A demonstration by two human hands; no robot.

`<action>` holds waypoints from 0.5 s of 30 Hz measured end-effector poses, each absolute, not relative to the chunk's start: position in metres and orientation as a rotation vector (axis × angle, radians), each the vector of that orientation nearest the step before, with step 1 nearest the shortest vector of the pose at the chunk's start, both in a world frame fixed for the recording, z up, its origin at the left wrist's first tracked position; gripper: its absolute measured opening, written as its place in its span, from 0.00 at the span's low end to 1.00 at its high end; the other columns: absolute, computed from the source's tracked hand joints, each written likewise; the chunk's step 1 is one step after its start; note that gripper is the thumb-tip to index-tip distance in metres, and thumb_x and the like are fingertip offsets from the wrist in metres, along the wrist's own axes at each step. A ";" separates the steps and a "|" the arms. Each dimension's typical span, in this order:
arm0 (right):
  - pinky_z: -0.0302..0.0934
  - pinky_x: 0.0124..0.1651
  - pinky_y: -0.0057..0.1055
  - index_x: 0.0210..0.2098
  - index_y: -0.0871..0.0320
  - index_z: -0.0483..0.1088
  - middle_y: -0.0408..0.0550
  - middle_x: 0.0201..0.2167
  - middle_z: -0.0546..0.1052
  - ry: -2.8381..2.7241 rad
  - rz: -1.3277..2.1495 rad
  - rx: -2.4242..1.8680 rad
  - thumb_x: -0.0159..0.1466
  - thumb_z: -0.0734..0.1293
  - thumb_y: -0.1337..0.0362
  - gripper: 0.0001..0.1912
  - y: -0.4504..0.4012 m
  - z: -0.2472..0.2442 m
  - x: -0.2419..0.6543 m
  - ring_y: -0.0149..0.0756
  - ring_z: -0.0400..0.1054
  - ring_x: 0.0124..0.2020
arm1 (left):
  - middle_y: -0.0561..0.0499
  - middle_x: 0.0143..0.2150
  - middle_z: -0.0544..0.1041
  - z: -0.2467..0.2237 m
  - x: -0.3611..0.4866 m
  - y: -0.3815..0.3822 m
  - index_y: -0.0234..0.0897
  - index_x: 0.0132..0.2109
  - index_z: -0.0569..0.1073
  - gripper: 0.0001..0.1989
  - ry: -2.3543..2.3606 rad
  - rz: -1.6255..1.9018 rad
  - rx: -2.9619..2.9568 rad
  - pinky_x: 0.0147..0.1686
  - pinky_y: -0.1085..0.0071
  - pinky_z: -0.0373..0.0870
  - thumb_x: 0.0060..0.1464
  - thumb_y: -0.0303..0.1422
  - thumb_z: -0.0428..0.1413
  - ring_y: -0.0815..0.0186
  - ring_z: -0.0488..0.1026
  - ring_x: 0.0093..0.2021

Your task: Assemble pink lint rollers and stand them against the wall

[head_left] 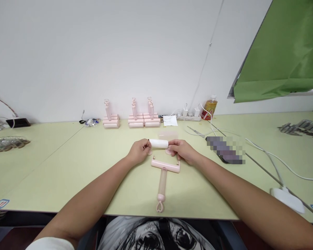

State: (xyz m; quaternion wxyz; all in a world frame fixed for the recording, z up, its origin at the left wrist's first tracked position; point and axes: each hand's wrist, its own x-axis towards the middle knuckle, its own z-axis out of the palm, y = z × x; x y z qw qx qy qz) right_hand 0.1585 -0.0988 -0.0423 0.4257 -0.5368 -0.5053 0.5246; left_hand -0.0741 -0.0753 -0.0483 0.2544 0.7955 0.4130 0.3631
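Held level just above the table is a white lint roll (158, 143). Its left end is pinched in my left hand (140, 151), and the fingers of my right hand (183, 151) close on its right end. Beneath the roll lie two small pale pink round pieces, one at the left and a right one (168, 152) by my right fingertips. Closer to me rests a pink lint roller handle (161, 185), its empty frame (166, 166) toward the roll and its heart-shaped loop toward me. Behind the roll lies a translucent pink cover (168, 134).
Several pink lint rollers (136, 122) stand along the wall. At the back right are a power strip (189, 118), a drink bottle (209, 108) and white cables. A blurred-out phone (225, 150) and a white charger (287, 200) lie right. Clear-wrapped items (8, 143) sit far left.
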 end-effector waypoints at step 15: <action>0.67 0.25 0.26 0.33 0.56 0.65 0.42 0.33 0.69 -1.066 0.760 -1.141 0.55 0.68 0.57 0.12 -0.077 -0.031 0.190 0.28 0.63 0.27 | 0.52 0.33 0.75 -0.042 -0.073 -0.078 0.38 0.35 0.72 0.06 1.298 0.947 2.262 0.32 0.72 0.64 0.53 0.31 0.50 0.68 0.69 0.31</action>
